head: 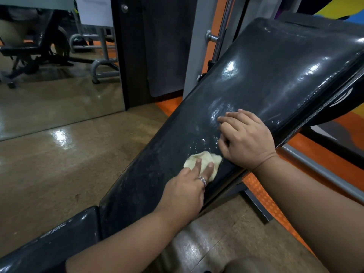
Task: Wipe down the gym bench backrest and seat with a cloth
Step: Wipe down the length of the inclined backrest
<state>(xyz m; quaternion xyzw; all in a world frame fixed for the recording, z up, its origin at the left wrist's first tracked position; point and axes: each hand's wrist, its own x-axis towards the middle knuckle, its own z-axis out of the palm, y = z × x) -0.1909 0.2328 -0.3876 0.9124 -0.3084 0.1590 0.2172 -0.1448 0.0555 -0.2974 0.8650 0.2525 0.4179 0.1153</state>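
The black glossy backrest (256,79) slopes up from lower left to upper right, with wet streaks near its middle. A pale yellow cloth (199,159) lies bunched on its lower part. My left hand (187,192), a ring on one finger, presses straight fingers onto the cloth. Just above and to the right, my right hand (246,138) rests on the backrest near its right edge, fingers loosely bent and touching the pad, holding nothing. The black seat pad (65,239) joins the backrest at the lower left.
A wall mirror (59,75) at the left reflects another bench and grey frames. A dark door (157,46) and a chrome rail (220,36) stand behind the backrest. Orange flooring (262,194) and the bench's metal frame (323,170) lie under the right side. Brown glossy floor (69,164) surrounds the bench.
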